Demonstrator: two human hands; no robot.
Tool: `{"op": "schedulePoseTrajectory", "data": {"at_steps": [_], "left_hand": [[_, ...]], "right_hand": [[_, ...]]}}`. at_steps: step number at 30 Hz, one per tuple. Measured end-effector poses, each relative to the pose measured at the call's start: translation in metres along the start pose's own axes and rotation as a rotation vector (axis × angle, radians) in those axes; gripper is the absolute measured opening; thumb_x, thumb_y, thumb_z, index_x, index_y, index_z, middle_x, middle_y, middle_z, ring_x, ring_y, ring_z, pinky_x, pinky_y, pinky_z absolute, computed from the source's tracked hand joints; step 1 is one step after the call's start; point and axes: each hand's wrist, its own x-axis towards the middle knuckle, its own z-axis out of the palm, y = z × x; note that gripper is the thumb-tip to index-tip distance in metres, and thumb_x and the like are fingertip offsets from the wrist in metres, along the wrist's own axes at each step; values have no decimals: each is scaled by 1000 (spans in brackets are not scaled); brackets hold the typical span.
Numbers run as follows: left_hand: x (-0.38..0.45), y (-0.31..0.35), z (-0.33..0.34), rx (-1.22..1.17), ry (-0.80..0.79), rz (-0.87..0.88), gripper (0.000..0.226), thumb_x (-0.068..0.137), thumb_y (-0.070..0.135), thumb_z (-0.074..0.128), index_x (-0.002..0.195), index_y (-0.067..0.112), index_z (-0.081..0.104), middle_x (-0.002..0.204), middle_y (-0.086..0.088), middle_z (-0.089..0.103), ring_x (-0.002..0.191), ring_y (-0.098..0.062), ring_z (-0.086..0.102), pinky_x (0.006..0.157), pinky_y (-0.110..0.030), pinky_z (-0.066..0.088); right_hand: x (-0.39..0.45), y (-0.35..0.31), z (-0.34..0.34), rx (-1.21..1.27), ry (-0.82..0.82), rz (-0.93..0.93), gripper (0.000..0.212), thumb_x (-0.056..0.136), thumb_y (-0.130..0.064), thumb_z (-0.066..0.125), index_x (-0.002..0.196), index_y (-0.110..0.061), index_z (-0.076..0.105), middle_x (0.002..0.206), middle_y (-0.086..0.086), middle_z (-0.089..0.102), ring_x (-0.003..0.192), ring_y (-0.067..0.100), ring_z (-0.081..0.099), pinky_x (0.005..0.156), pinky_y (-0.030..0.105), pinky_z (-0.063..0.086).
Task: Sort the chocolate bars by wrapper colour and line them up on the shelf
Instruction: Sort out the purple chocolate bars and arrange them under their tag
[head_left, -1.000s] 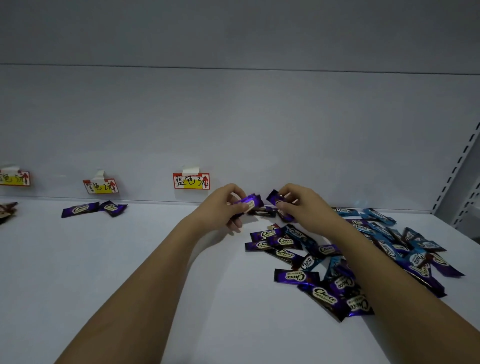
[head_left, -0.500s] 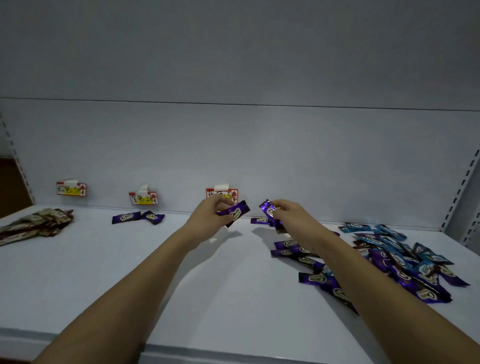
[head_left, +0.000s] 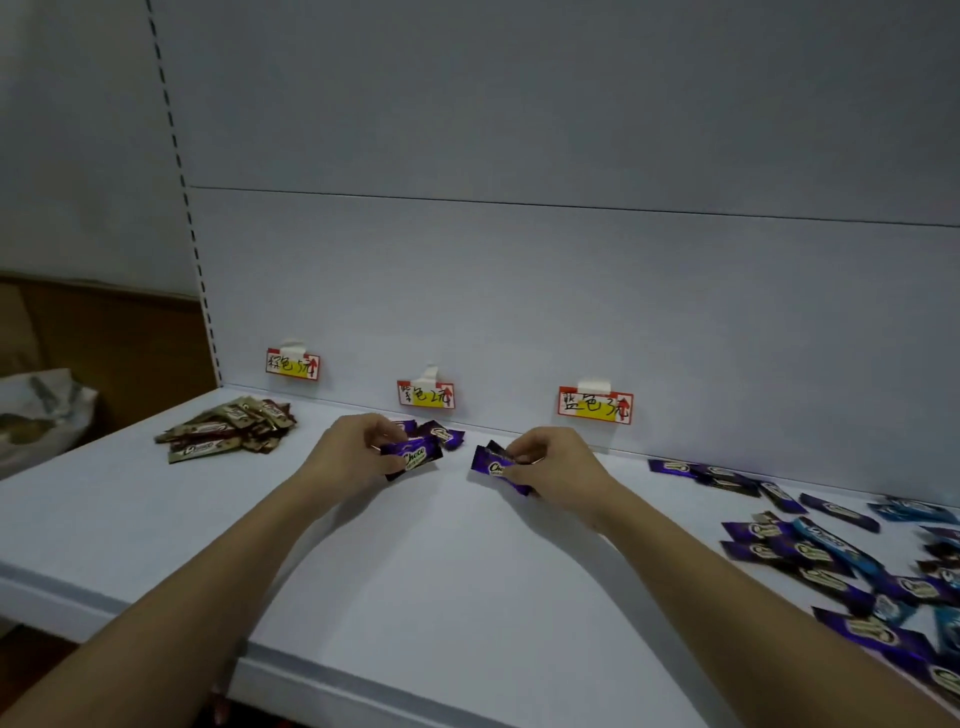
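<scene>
Purple bars (head_left: 413, 457) in both hands

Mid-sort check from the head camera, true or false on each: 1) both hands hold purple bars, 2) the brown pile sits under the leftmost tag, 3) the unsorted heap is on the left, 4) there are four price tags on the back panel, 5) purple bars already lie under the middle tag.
1) True: the left hand grips a purple bar and the right hand grips purple bars.
2) True: the brown pile lies below the leftmost tag.
3) False: the unsorted heap is on the right.
4) False: three tags show.
5) True: purple bars on the shelf lie under the middle tag.
</scene>
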Motion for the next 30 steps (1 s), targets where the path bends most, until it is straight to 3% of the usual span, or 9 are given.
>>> {"op": "schedulePoseTrajectory", "data": {"at_steps": [3, 8, 13, 15, 20, 26, 30], "left_hand": [[16, -20, -20, 48, 11, 6, 22, 78, 4, 76, 95, 17, 71, 89, 1, 68, 74, -8, 61, 60, -15, 44], [42, -41, -33, 111, -41, 21, 25, 80, 10, 77, 103, 20, 72, 93, 3, 69, 85, -12, 64, 69, -22, 50], [61, -48, -25, 227, -17, 86, 30, 82, 19, 75, 112, 19, 71, 108, -1, 69, 87, -10, 58, 57, -11, 36], [63, -49, -22, 274, -6, 82, 36, 83, 24, 74, 119, 21, 67, 117, -1, 64, 95, -10, 54, 61, -15, 36], [60, -45, -21, 325, 38, 63, 46, 83, 34, 74, 126, 28, 60, 128, 1, 58, 118, -18, 50, 94, -38, 47], [44, -10, -7, 379, 36, 72, 37, 89, 42, 63, 125, 34, 61, 127, 5, 59, 119, -19, 49, 99, -40, 43], [24, 29, 21, 390, -7, 118, 41, 89, 47, 59, 128, 35, 59, 129, 5, 60, 118, -21, 52, 99, -40, 44]], "right_hand": [[25, -13, 30, -25, -8, -6, 19, 82, -13, 76, 101, -11, 72, 96, 8, 72, 79, 18, 66, 62, 25, 54], [57, -25, 66, -127, 20, -21, 16, 84, -14, 74, 100, -11, 72, 98, 7, 71, 90, 24, 67, 76, 34, 58], [79, -23, 83, -348, 88, -111, 16, 88, -15, 68, 102, -13, 74, 100, 6, 68, 89, 20, 60, 75, 30, 49], [83, -19, 87, -413, 134, -146, 18, 88, -19, 68, 105, -16, 71, 106, 7, 65, 96, 21, 59, 80, 32, 50], [74, -18, 80, -487, 168, -183, 25, 92, -25, 61, 115, -18, 67, 117, 7, 59, 109, 23, 54, 88, 35, 48], [44, -26, 46, -445, 50, -152, 29, 95, -24, 53, 122, -18, 62, 119, 2, 63, 104, 20, 59, 87, 31, 47], [8, -27, 11, -503, -38, -126, 36, 97, -33, 52, 131, -22, 57, 130, -2, 58, 114, 18, 55, 90, 28, 42]]}}
